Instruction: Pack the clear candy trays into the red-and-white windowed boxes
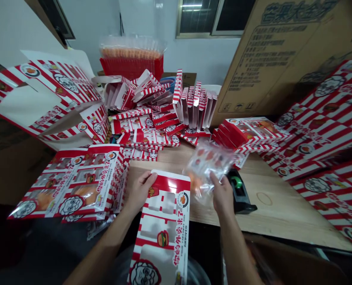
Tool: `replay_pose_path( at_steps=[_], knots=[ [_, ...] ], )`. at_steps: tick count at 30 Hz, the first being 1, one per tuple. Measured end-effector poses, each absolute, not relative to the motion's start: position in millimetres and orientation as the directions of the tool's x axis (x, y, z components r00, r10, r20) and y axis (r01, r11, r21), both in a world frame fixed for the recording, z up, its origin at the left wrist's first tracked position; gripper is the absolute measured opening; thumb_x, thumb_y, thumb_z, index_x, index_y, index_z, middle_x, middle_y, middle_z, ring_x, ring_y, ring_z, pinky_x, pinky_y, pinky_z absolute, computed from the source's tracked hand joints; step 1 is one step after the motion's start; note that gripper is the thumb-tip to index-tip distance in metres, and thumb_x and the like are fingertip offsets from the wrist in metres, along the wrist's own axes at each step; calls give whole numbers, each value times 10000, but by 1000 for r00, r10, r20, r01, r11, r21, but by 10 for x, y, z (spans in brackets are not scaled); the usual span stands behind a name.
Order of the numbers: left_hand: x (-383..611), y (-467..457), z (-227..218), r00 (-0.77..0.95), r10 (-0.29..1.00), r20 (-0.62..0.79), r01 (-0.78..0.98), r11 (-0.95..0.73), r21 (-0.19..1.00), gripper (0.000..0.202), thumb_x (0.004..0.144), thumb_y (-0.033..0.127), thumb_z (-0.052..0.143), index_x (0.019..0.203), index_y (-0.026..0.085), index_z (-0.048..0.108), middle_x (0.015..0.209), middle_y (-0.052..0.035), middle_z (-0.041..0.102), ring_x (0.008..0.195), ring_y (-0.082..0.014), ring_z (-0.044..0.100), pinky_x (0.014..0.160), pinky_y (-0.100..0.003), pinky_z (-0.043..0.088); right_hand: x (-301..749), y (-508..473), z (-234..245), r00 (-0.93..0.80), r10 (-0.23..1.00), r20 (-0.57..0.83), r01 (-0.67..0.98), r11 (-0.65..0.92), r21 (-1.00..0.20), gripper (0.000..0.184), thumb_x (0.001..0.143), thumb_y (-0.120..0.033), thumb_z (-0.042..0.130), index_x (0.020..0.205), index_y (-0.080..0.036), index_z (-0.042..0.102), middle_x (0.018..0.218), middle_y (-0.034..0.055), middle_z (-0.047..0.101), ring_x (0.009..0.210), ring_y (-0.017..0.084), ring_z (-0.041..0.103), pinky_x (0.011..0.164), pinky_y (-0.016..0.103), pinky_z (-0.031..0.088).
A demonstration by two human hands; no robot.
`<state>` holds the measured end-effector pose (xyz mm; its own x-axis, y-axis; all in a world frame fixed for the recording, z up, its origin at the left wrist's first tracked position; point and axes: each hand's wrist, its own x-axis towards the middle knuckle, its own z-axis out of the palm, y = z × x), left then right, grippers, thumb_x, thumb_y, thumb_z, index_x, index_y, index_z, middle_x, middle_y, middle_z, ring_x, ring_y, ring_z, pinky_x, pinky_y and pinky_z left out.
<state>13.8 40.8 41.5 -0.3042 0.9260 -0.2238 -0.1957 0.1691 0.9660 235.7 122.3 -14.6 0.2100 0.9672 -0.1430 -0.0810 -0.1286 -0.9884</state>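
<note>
My left hand point(140, 190) is closed on the upper left edge of a red-and-white striped cardboard box point(167, 213). This flat box has cut-out windows, a burger picture and a printed face at its lower end. A clear plastic bag point(207, 166), blurred, with orange and small printed bits inside, is pinched in my right hand point(223, 194) above the table. Just right of that hand stands a black tape dispenser point(241, 194) with a green core. To the left lie packed striped boxes point(89, 178) with orange contents behind their windows.
A heap of folded striped boxes point(149, 122) covers the back of the wooden table point(267, 194). More boxes point(253, 132) are stacked at right, near tall striped sheets point(327, 138). A big brown carton point(267, 51) leans behind; a red box point(131, 65) holds bagged orange items.
</note>
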Motion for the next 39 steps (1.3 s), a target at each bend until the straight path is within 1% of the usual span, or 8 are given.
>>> replay_pose_path(
  at_steps=[6,12,20,23,26,29,32,39],
  knots=[
    [261,452,447,-235,961,-147,-106,125,986,305,702,474,651,722,173,607,685,8,609,633,-147,578,599,-236,462,2059,1229,155,152,974,-170,-415,-93,-905,421,597,-467,696,923,-217,605,942,21,708,872,185,665,675,279,540],
    [223,407,430,-318,947,35,25,-29,999,227,738,372,635,644,177,564,1117,-38,535,1034,-180,513,908,-231,365,2181,1148,287,-162,958,-239,-406,-285,-868,383,486,-364,820,791,-182,677,697,19,717,624,191,668,595,290,532],
    [179,436,503,-182,982,-42,-48,34,998,244,723,397,595,643,193,488,568,56,456,516,-103,409,505,-204,353,2469,1202,340,-454,867,-207,-89,-276,-957,347,638,-406,759,857,-147,686,813,54,732,756,205,671,746,306,504],
    [156,483,573,-129,990,-54,-59,46,997,316,706,420,601,561,190,441,516,62,399,479,-89,350,469,-200,308,2398,1290,407,-355,928,-111,-96,-154,-983,472,684,-484,694,1056,-199,634,1036,58,698,903,219,651,804,329,496],
    [181,509,602,-96,993,-70,-58,64,996,405,667,457,627,490,189,380,484,62,352,462,-81,318,452,-200,286,2306,1476,520,-15,997,70,-236,64,-970,645,677,-496,684,1253,-269,501,1044,36,678,852,190,648,749,318,504],
    [238,488,578,-68,993,-94,-55,90,994,396,669,489,619,497,183,435,492,42,421,469,-99,380,459,-210,327,2295,1654,616,138,970,201,-196,226,-954,560,648,-401,726,1167,-248,583,944,17,685,761,151,623,710,287,491],
    [264,447,520,-113,992,-58,-49,53,997,350,722,463,586,541,180,485,614,9,506,566,-129,468,551,-232,398,2354,1703,629,6,982,186,-132,185,-974,345,657,-385,722,956,-215,692,912,15,691,742,138,604,701,273,480],
    [242,426,458,-301,947,116,34,-111,993,297,734,351,626,557,187,453,1164,-77,515,1089,-226,481,929,-278,345,2381,1341,379,-577,817,-29,53,2,-999,434,686,-598,622,754,-185,736,949,68,688,906,217,618,814,348,476]
  ],
)
